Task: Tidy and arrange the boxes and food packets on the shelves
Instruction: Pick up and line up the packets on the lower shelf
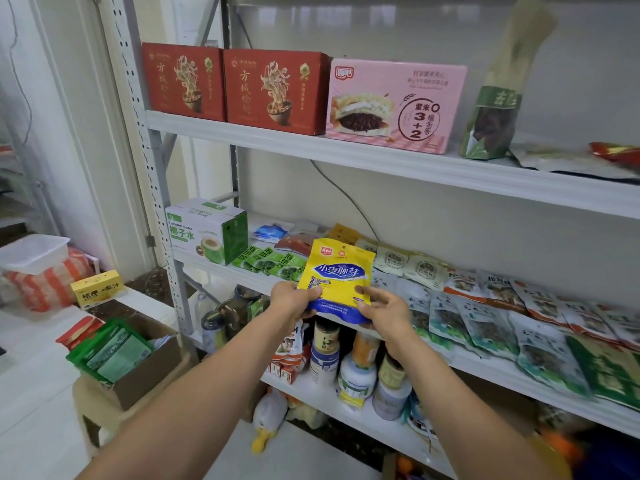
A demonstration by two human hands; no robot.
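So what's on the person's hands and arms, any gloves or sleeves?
Left hand and right hand are bare: no gloves, rings or wristwear visible. Both forearms are uncovered down to the frame edge, so no sleeves show.

Pale wall (450,26) behind grey metal shelves (381,164). Dark speckled floor (346,441) underneath, white door frame (79,140) to the left.
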